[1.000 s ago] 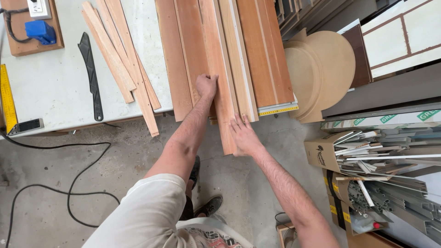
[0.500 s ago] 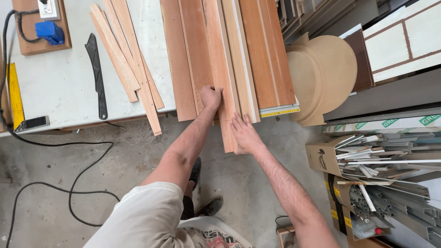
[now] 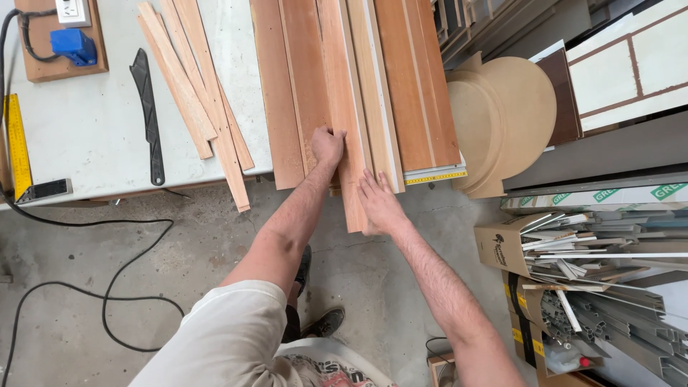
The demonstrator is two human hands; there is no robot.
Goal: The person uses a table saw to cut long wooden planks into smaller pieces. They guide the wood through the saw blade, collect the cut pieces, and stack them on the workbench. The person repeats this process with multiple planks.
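A white bench [image 3: 93,136] carries a yellow ruler [image 3: 16,143], a black blade-shaped tool [image 3: 147,115] and thin wood strips [image 3: 193,93]. Further right lie reddish boards. The left hand [image 3: 327,145] has its grip curled over a long plank [image 3: 344,107] that overhangs the bench edge. The right hand [image 3: 380,204] lies flat, fingers spread, against the plank's overhanging end.

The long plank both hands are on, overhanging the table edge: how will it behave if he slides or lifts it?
The plank looks stiff: straight solid wood, so it should hardly sag. It overhangs the table, so it may tip down if drawn far out. Flat-faced, it won't roll; the left hand and right hand could slide it along neighbouring boards.
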